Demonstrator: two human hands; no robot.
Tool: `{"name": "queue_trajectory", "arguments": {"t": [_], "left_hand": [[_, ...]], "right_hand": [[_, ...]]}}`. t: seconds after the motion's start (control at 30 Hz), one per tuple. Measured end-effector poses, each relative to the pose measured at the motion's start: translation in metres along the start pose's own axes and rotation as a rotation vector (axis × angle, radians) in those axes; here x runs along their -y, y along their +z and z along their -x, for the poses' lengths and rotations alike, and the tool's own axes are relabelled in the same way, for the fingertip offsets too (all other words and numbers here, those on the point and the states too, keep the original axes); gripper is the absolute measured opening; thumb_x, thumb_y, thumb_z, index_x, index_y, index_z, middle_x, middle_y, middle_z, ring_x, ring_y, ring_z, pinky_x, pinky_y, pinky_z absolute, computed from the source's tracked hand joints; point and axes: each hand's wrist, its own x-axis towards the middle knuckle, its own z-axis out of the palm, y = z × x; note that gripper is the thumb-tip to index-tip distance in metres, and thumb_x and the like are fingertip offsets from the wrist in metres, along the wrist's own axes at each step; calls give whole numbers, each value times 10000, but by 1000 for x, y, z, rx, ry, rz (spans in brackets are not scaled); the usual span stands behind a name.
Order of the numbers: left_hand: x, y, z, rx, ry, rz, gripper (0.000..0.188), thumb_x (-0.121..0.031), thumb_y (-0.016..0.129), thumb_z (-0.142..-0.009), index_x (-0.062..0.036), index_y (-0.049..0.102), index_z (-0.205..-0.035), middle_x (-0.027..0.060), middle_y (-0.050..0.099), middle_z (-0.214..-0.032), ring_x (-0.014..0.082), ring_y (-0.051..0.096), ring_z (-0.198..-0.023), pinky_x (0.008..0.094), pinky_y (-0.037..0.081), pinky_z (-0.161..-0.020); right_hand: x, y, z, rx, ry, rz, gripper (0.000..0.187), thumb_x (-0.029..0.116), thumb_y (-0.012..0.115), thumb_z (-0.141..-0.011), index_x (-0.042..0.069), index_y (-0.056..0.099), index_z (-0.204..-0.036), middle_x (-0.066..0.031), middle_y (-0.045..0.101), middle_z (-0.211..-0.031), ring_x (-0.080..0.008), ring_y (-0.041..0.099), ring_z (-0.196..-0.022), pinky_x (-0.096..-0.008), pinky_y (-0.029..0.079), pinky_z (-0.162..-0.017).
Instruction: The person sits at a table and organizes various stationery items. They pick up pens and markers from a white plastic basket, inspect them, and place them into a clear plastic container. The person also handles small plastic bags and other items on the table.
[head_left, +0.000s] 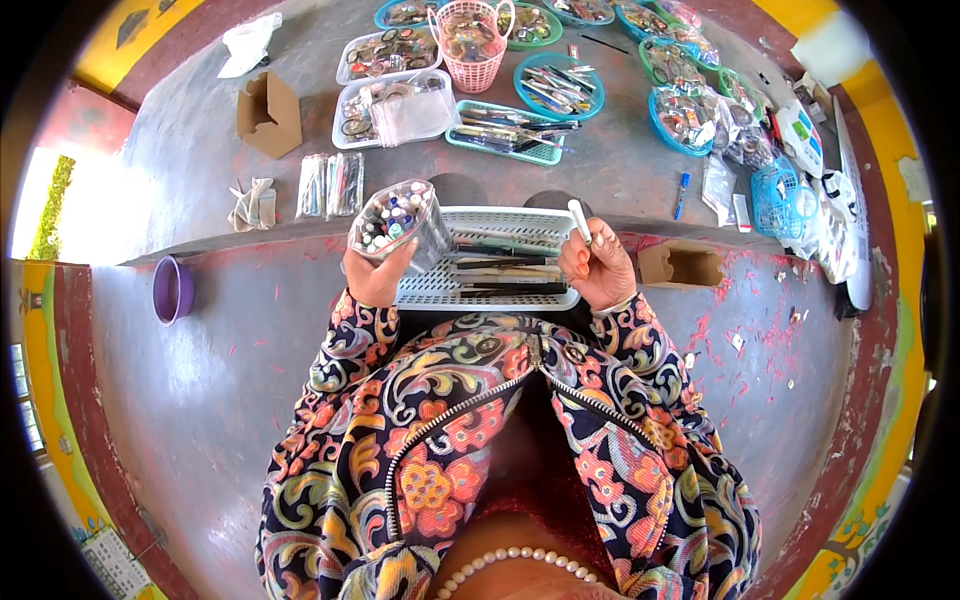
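Note:
My left hand point(376, 278) is closed round a clear plastic container point(434, 240), tilted, with several pens standing in it, their white, blue and dark ends up. Between the fingers of my right hand point(608, 272) is a slim white pen point(579, 218), pointing up. Below and between both hands lies a white perforated plastic basket point(425, 294) at my lap. Several pens point(510, 268) rest lengthwise in it, dark, white and wooden-coloured. The container overlaps the basket's left end and hides part of it.
Ahead on the grey ledge stand a turquoise tray of pens point(548, 154), a round blue basket of pens point(521, 92), a pink basket point(474, 78) and bagged pens point(330, 186). Cardboard boxes point(270, 115) sit left and right. A purple basin point(172, 292) is at far left.

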Motion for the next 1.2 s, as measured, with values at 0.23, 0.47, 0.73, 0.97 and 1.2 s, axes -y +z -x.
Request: {"name": "queue_trajectory", "arguments": {"t": [0.23,0.47,0.73,0.97,1.2], "left_hand": [[-2,1,4,-44,-49,67,490,31,674,-767,64,481,-1216,88,612,-1105,127,581,-973,254,452,-851],[5,-3,2,21,-60,152,596,20,698,-737,54,427,-1266,118,579,-1169,151,561,-1058,294,439,-924],[6,-7,5,43,-44,125,617,-62,711,-773,43,398,-1295,117,568,-1202,161,548,-1089,302,432,-941],[11,-10,6,53,-39,154,612,-64,731,-756,35,422,-1276,105,579,-1180,150,553,-1072,300,436,-934],[7,-9,6,83,-33,160,608,-48,726,-758,25,425,-1281,98,577,-1186,152,548,-1084,311,431,-951]], "right_hand": [[1,10,-3,-315,22,192,147,130,604,-891,32,610,-1001,-70,568,-681,-155,507,-574,-271,390,-526],[22,32,2,-344,66,566,197,38,553,-899,4,587,-1090,-43,626,-852,-112,569,-692,-238,439,-632],[48,36,5,-273,59,652,177,93,645,-852,44,561,-1000,-62,618,-719,-135,594,-587,-238,452,-480],[43,58,-14,-130,-80,548,282,126,703,-813,13,521,-997,-115,631,-703,-180,619,-545,-217,430,-384],[41,116,-56,29,-242,898,193,133,617,-888,-28,570,-983,-115,659,-774,-216,676,-641,-216,468,-431]]}}
